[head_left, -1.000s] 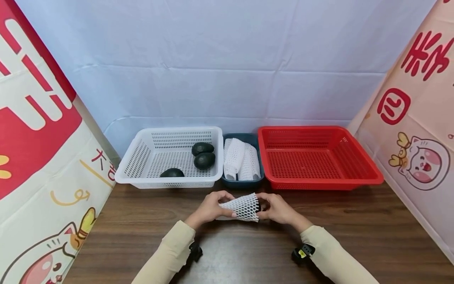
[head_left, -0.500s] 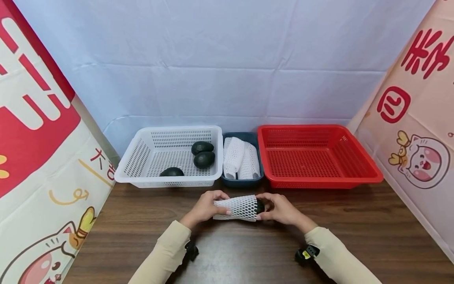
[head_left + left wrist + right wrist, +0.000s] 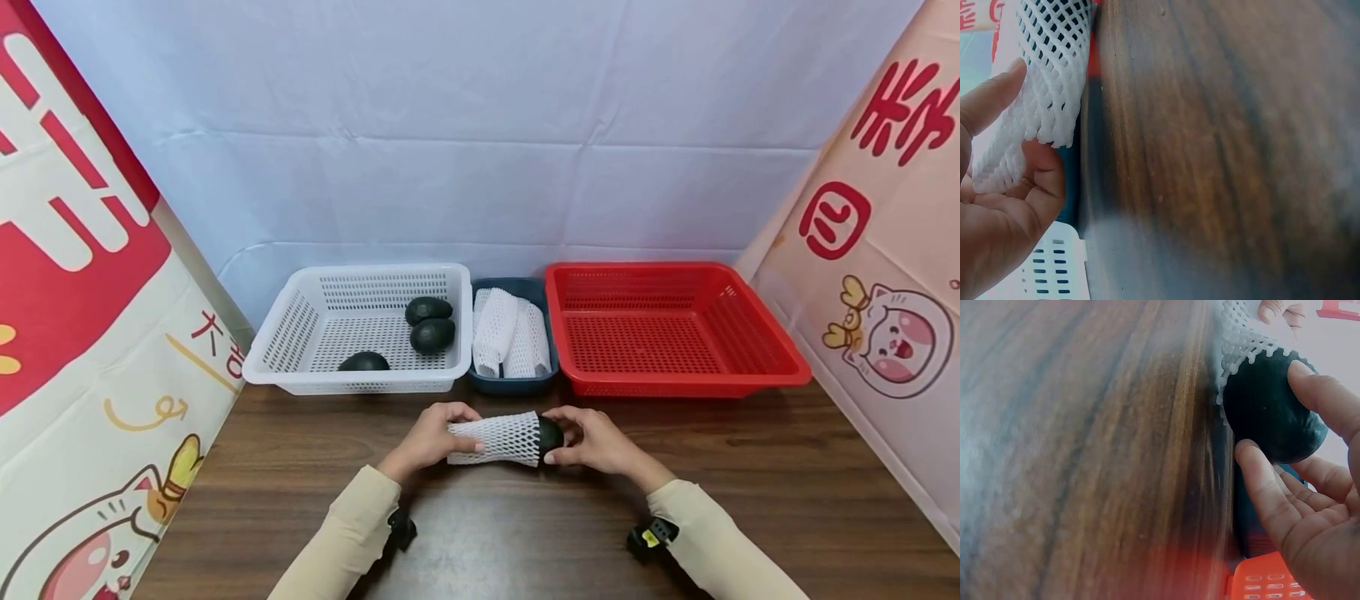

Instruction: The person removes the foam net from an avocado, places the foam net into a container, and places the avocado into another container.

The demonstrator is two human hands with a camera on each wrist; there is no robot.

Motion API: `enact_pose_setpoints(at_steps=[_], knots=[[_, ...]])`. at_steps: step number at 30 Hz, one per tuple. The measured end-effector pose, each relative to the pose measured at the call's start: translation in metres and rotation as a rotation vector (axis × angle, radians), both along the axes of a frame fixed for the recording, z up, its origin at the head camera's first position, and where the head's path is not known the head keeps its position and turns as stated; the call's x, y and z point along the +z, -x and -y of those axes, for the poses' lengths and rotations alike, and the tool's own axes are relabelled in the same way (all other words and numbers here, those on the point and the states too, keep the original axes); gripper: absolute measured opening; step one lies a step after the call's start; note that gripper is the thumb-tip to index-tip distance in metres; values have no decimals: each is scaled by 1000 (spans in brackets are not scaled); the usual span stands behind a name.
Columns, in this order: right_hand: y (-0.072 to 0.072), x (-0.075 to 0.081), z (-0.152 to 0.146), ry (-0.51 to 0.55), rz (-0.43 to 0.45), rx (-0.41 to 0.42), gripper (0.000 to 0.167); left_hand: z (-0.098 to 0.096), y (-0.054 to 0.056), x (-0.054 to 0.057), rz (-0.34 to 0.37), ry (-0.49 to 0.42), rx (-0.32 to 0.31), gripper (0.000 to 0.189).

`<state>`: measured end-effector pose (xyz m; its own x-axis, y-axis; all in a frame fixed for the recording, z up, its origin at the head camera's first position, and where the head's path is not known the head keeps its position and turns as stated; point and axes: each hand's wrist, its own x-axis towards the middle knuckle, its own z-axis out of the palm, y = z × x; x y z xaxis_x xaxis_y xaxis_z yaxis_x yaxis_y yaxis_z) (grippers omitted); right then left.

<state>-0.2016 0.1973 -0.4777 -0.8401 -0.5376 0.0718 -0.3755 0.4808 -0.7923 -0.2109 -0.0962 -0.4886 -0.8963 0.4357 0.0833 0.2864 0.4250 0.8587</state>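
Note:
In the head view, a white foam net sleeve (image 3: 501, 439) lies sideways just above the table's near part. My left hand (image 3: 432, 437) pinches its left end between thumb and fingers, as the left wrist view also shows. Inside the sleeve's right end sits a dark green avocado (image 3: 551, 437), its rounded end sticking out bare. My right hand (image 3: 598, 443) holds that bare end, thumb and fingers spread around it. Seen from the right wrist, the net's edge circles the avocado (image 3: 1272, 409); the part inside the net is mostly hidden.
Behind the hands stand a white basket (image 3: 352, 383) with 3 avocados, a small dark blue bin (image 3: 517, 387) with several foam net sleeves (image 3: 497, 329), and a red basket (image 3: 675, 388). All rest on the wooden table (image 3: 510, 533), with cloth hangings behind and at both sides.
My left hand and the sleeve have shifted slightly left, while my right hand moved slightly right. More of the avocado's bare end shows beyond the net's edge.

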Motion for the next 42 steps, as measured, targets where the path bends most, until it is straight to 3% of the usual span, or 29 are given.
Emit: enact_pose_setpoints(at_steps=[4, 11, 23, 31, 42], knots=[[0, 0, 0, -5, -6, 14, 59, 0, -1, 2, -30, 43, -13, 30], [0, 2, 2, -28, -22, 25, 67, -3, -1, 10, -251, 220, -117, 47], [5, 4, 14, -97, -30, 8, 71, -29, 3, 16, -265, 298, -230, 60], [5, 0, 19, -99, -60, -11, 64, -39, 1, 10, -262, 292, -194, 51], [5, 3, 19, -115, -60, -11, 67, -41, -1, 14, -254, 283, -168, 51]])
